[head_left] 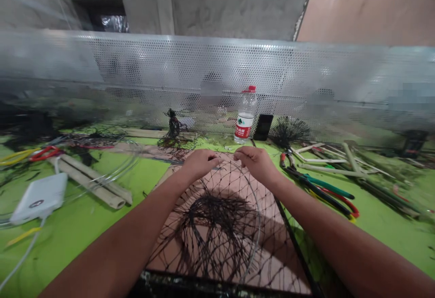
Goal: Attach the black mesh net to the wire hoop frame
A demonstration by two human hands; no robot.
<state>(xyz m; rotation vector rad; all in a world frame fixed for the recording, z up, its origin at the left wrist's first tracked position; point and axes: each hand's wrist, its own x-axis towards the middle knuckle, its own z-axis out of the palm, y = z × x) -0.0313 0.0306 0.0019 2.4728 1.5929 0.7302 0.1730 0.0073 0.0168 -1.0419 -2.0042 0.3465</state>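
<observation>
Black knotted netting stretches over a pinkish-brown board in front of me, with a dark bunch of loose strands gathered in its middle. At the netting's far edge, my left hand is closed, thumb and fingers pinching the mesh. My right hand faces it a short gap away, also pinching at that edge. Exactly which strands lie between the fingertips is too small to tell. A thin pale wire curves down over the mesh from near my right hand. A dark frame bar runs along the near side.
Pliers with coloured handles lie right of my hand, beside cut bamboo strips. Behind stand a water bottle and a dark phone. Leftward are bamboo tubes, a white power bank and red-handled scissors. A perforated metal screen rises behind.
</observation>
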